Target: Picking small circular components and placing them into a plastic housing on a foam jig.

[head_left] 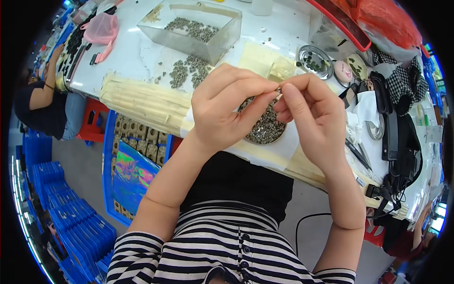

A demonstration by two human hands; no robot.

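My left hand [220, 106] and my right hand [316, 116] meet fingertip to fingertip above the table's near edge. Pinched where they meet is a tiny metallic part [279, 90], mostly covered by the fingers, so its exact kind cannot be made out. Directly below the hands lies a round dish filled with small grey metal parts [266, 127], partly hidden by my fingers. Beyond my left hand, similar parts lie in loose piles [179, 74] on the white table. Behind them, a clear rectangular box [220, 47] holds more of these parts.
At the right are a round tin [322, 61] with dark green pieces, a pink-and-white round case [343, 71], scissors [363, 154] and black straps [390, 128]. A pink mesh strainer [101, 29] lies far left. A blue crate [109, 165] stands below the table edge; another person [45, 102] sits left.
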